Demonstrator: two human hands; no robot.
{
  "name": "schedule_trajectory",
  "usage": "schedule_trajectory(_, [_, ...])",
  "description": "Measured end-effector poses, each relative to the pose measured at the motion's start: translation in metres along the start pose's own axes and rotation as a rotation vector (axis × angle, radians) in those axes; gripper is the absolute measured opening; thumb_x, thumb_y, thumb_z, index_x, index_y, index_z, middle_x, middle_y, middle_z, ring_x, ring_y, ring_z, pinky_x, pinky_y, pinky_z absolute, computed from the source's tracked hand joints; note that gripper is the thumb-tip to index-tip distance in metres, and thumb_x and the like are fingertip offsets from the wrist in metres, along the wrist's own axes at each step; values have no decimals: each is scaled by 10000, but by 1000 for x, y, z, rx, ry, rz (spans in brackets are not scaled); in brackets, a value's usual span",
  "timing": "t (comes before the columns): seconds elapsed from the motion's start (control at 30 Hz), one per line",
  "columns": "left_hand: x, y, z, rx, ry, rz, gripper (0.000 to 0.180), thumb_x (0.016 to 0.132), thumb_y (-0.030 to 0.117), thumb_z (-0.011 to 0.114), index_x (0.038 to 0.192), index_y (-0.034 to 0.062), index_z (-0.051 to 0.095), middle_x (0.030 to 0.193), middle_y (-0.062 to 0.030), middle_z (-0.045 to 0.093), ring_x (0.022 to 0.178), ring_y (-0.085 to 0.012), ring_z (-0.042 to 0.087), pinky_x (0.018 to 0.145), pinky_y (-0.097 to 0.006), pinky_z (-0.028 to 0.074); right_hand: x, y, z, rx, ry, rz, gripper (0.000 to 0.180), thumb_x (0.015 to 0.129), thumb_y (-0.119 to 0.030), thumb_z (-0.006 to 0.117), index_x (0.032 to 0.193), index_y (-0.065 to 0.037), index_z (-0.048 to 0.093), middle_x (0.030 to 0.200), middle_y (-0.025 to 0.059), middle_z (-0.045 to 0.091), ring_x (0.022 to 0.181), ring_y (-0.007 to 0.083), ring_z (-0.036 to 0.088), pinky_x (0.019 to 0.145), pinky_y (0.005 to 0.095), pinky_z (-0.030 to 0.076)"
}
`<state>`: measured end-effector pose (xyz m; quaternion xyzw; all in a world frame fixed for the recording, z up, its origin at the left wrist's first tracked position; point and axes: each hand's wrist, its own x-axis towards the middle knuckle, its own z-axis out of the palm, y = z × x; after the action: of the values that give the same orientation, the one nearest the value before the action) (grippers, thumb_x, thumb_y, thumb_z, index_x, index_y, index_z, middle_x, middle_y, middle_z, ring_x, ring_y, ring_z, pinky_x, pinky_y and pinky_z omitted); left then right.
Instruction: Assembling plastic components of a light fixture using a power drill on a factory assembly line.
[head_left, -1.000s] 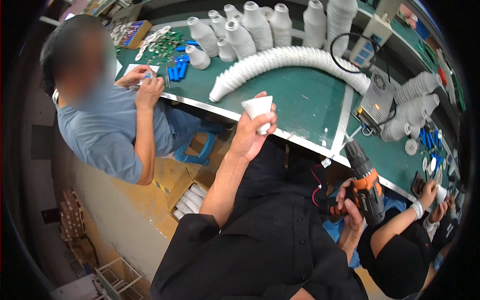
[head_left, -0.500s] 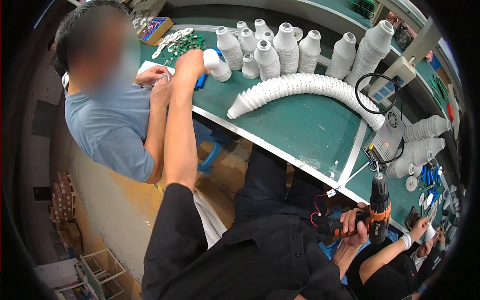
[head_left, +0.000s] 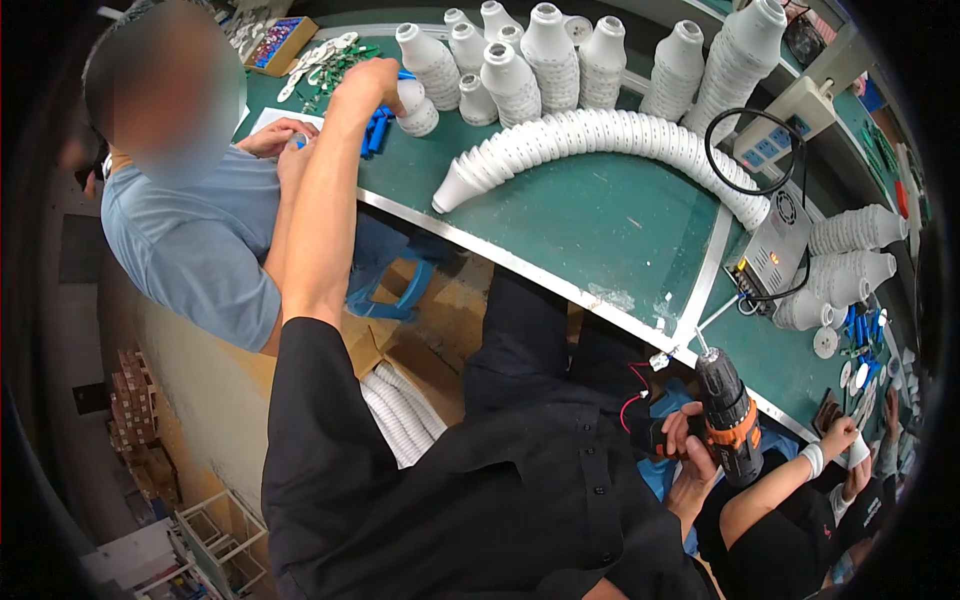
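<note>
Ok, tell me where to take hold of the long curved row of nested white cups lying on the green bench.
Probably best to grip the curved row of white cups at its narrow open tip, coming from the near bench edge. That end points toward the wearer with bare green surface around it; the far end runs under a black cable.

We see a long curved row of nested white cones point(head_left: 600, 135) lying on the green surface point(head_left: 610, 225), upright cone stacks point(head_left: 548, 55) behind it, and a grey power supply point(head_left: 772, 250) with a black cable point(head_left: 745, 150).
</note>
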<state>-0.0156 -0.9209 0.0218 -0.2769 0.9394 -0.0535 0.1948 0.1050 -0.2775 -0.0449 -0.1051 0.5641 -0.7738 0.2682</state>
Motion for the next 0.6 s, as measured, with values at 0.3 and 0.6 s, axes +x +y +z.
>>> schedule_trajectory(0.3, [-4,16,4,144,42,17,635,620,360,911,1128,30,721,1078,-158,740,986,-307,723,844,-410,579,0,-2,12,13,61,1,508,801,-185,710,1202,98,577,642,46,540,571,168,565,739,376,484])
schedule_trajectory(0.6, [-29,18,-1,-19,-36,-46,753,701,552,820,1166,-19,667,1046,-206,733,966,-337,721,844,-431,564,-10,4,9,21,21,20,513,807,-166,695,1216,110,552,644,57,556,576,176,579,746,376,492])
